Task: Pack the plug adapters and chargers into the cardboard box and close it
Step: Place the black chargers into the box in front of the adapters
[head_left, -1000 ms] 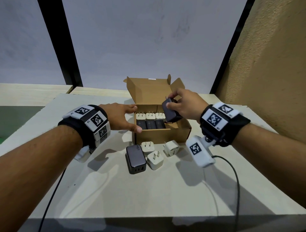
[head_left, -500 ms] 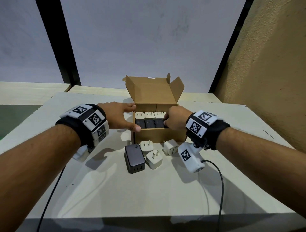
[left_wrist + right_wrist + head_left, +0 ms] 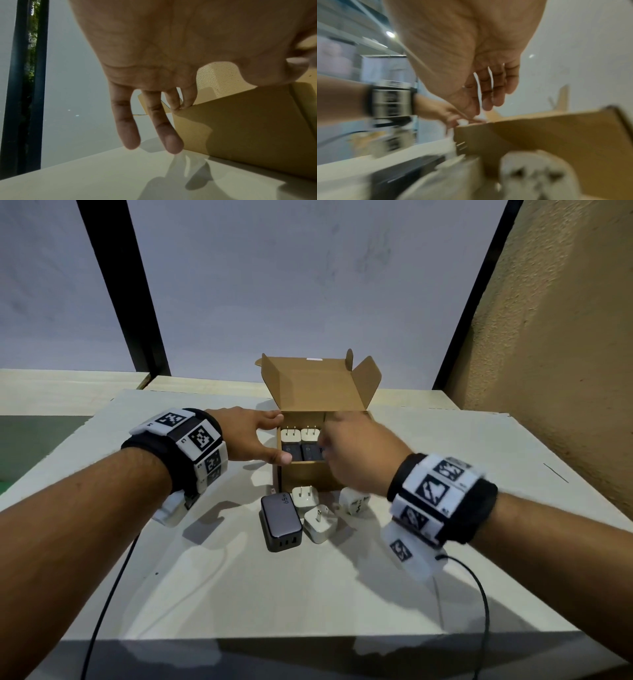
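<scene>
The open cardboard box (image 3: 308,477) stands mid-table with its lid up. Inside lie white plug adapters (image 3: 291,435) in the back row and dark chargers (image 3: 301,453) in front of them. My left hand (image 3: 253,436) rests against the box's left wall (image 3: 248,128), thumb at the near corner, two fingers (image 3: 187,100) touching the top edge. My right hand (image 3: 359,450), blurred, hovers over the box's right half and holds nothing; its fingers (image 3: 489,92) are loosely straight. It hides the right part of the box's inside.
In front of the box lie a dark 65W charger (image 3: 281,520) and three white adapters (image 3: 305,496) (image 3: 320,523) (image 3: 354,501). Cables run from both wrists off the near table edge (image 3: 308,640). A tan wall (image 3: 565,337) stands to the right.
My right hand carried a dark charger down into the box, let it go, and has drawn back toward me empty. My left hand stayed on the box's left side.
</scene>
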The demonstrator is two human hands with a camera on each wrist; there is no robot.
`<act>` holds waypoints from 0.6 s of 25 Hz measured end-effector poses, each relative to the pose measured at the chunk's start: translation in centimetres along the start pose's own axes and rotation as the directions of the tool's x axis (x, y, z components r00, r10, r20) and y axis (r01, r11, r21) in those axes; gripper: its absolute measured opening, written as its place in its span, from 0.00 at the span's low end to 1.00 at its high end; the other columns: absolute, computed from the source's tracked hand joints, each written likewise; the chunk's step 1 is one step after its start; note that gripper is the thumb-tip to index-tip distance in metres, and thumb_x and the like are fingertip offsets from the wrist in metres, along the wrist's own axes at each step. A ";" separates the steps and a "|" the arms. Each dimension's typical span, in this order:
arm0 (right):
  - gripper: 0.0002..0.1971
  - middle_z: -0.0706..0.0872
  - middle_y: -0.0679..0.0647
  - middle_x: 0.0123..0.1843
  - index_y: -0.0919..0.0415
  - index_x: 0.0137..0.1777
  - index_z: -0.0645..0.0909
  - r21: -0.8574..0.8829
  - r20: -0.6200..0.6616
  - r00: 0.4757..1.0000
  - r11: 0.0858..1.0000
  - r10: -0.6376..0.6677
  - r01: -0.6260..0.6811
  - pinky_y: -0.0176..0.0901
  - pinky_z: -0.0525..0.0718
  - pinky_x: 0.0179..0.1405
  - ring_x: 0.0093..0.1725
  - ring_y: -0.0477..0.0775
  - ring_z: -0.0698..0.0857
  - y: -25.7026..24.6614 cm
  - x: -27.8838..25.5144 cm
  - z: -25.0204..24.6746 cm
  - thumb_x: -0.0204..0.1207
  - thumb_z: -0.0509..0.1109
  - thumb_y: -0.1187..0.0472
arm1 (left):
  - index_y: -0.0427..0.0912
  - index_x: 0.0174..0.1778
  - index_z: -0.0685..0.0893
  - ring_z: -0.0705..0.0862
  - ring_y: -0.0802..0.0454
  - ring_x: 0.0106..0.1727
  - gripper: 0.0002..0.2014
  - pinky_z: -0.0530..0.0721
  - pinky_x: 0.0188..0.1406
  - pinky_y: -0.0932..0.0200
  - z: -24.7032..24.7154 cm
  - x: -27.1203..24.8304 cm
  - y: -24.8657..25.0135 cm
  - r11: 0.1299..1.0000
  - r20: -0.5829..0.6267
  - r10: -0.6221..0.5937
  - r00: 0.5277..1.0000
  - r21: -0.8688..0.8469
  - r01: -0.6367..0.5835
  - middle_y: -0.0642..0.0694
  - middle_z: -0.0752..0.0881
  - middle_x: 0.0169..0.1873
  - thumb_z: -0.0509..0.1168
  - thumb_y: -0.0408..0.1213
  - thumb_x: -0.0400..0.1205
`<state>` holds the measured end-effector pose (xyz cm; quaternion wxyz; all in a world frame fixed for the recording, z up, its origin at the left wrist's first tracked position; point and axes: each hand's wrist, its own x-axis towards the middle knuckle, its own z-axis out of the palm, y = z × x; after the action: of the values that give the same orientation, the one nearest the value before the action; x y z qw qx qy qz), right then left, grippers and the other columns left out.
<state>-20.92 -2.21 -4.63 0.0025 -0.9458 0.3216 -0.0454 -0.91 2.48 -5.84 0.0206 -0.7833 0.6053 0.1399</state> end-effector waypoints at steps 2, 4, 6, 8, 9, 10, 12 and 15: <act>0.15 0.79 0.51 0.60 0.50 0.66 0.80 0.070 0.113 0.979 0.984 -0.171 0.164 0.51 0.81 0.58 0.61 0.54 0.78 -2.2 -2.6 0.5 0.80 0.64 0.56 | 0.64 0.80 0.55 0.62 0.49 0.81 0.55 0.57 0.78 0.42 0.2 0.2 -0.5 1.000 0.000 0.012 1.000 -0.007 -0.012 0.65 0.54 0.81 0.55 0.83 0.57; 0.18 0.77 0.51 0.60 0.47 0.71 0.77 0.093 0.201 0.944 0.965 -0.261 0.247 0.48 0.79 0.52 0.60 0.54 0.78 -3.6 -4.6 1.4 0.81 0.63 0.53 | 0.65 0.80 0.55 0.62 0.50 0.80 0.54 0.57 0.78 0.43 0.2 0.2 -0.6 1.000 -0.008 0.013 1.000 -0.009 -0.013 0.67 0.54 0.81 0.56 0.82 0.57; 0.21 0.76 0.52 0.62 0.46 0.75 0.72 0.026 0.219 0.929 0.954 -0.298 0.300 0.46 0.73 0.47 0.59 0.55 0.76 -4.0 -5.4 2.2 0.82 0.62 0.50 | 0.63 0.81 0.55 0.61 0.50 0.81 0.51 0.56 0.78 0.44 0.2 0.0 -0.4 1.000 -0.021 0.007 1.000 -0.007 -0.008 0.66 0.53 0.81 0.58 0.78 0.61; 0.23 0.75 0.53 0.66 0.45 0.77 0.69 -0.023 0.222 0.928 0.950 -0.300 0.312 0.47 0.71 0.49 0.61 0.55 0.74 -4.3 -5.5 2.6 0.82 0.61 0.47 | 0.61 0.81 0.54 0.61 0.50 0.81 0.49 0.55 0.78 0.45 0.1 -0.3 -0.1 1.000 -0.022 0.009 1.000 0.005 -0.009 0.65 0.53 0.81 0.59 0.75 0.66; 0.23 0.76 0.53 0.67 0.45 0.77 0.69 -0.037 0.223 0.926 0.947 -0.304 0.319 0.48 0.71 0.51 0.62 0.55 0.74 -4.4 -5.5 2.6 0.82 0.61 0.46 | 0.60 0.82 0.54 0.60 0.50 0.81 0.48 0.55 0.78 0.46 0.0 -0.5 0.0 1.000 -0.021 0.009 1.000 0.011 -0.008 0.64 0.53 0.81 0.60 0.74 0.67; 0.23 0.77 0.52 0.67 0.45 0.76 0.71 -0.033 0.227 0.925 0.947 -0.306 0.321 0.49 0.72 0.53 0.63 0.55 0.74 -4.3 -5.4 2.6 0.82 0.60 0.44 | 0.60 0.82 0.55 0.61 0.50 0.81 0.47 0.56 0.78 0.46 -0.1 -0.6 0.2 1.000 -0.019 0.007 1.000 0.013 -0.007 0.65 0.53 0.81 0.60 0.73 0.67; 0.21 0.81 0.51 0.64 0.45 0.69 0.77 0.018 0.229 0.930 0.956 -0.289 0.292 0.50 0.72 0.52 0.62 0.55 0.77 -4.3 -5.4 2.4 0.80 0.59 0.40 | 0.60 0.81 0.55 0.61 0.51 0.81 0.47 0.56 0.78 0.47 -0.2 -1.0 0.3 1.000 -0.016 0.002 1.000 0.004 -0.002 0.66 0.53 0.81 0.62 0.72 0.68; 0.22 0.87 0.49 0.53 0.49 0.57 0.83 0.077 0.181 0.964 0.980 -0.193 0.181 0.48 0.77 0.48 0.53 0.54 0.83 -4.4 -5.0 2.1 0.78 0.60 0.35 | 0.60 0.81 0.56 0.61 0.50 0.81 0.47 0.57 0.77 0.47 -0.2 -1.1 0.3 1.000 -0.023 0.006 1.000 0.007 -0.006 0.66 0.54 0.81 0.62 0.72 0.68</act>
<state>-21.99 4.31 -6.97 0.0570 -0.9715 0.2277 0.0344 -1.35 3.35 -5.31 0.0162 -0.7829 0.6084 0.1290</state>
